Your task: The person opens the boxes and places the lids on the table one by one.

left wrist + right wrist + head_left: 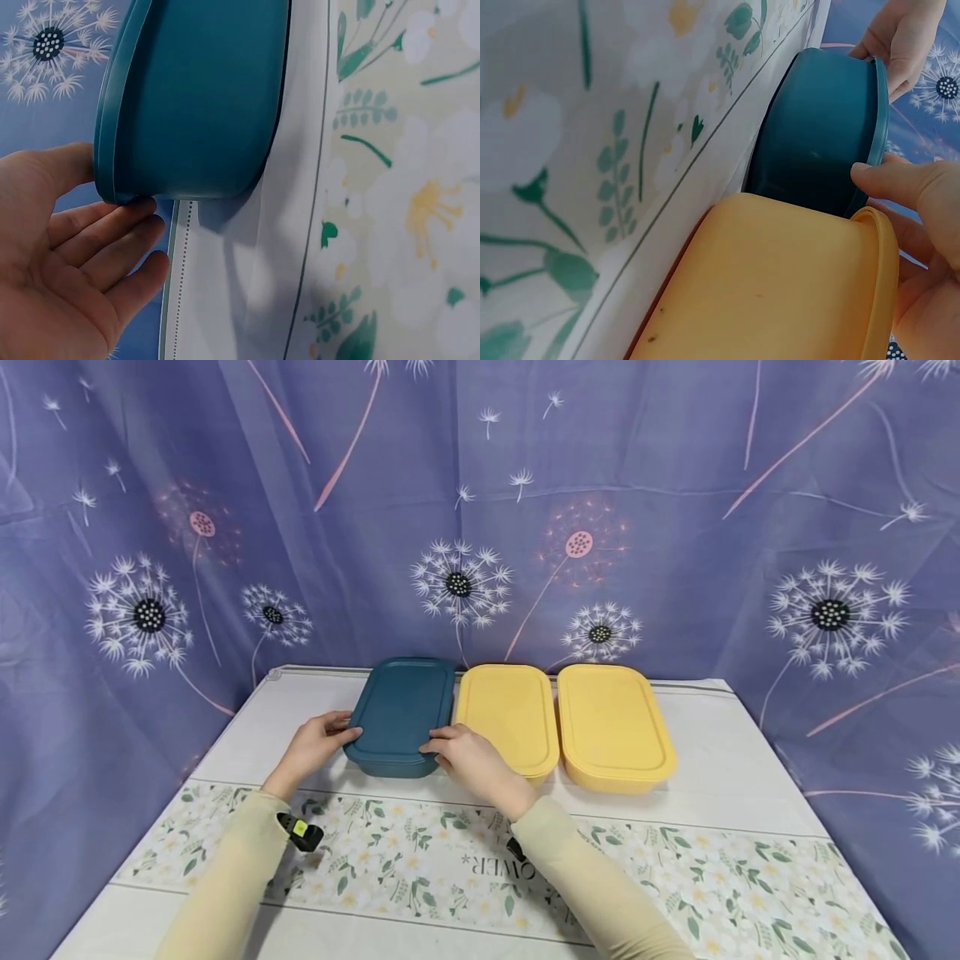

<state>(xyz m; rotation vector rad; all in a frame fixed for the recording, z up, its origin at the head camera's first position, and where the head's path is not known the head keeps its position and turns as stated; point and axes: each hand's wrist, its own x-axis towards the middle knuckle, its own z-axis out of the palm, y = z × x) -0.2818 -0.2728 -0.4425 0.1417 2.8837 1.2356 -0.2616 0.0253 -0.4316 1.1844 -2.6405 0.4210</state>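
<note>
A teal food container with a fitted lid stands at the back of the table, left of two yellow ones. My left hand pinches its lid rim at the left edge, thumb on top and fingertips under the rim in the left wrist view. At the front right corner, my right hand grips the same rim, thumb against the rim's side. That hand reaches over the near left corner of the middle yellow container. The teal lid lies flat on its base.
Another yellow lidded container stands at the right end of the row. A white cloth with a floral band covers the table. Behind and beside it hangs a purple curtain with dandelion prints.
</note>
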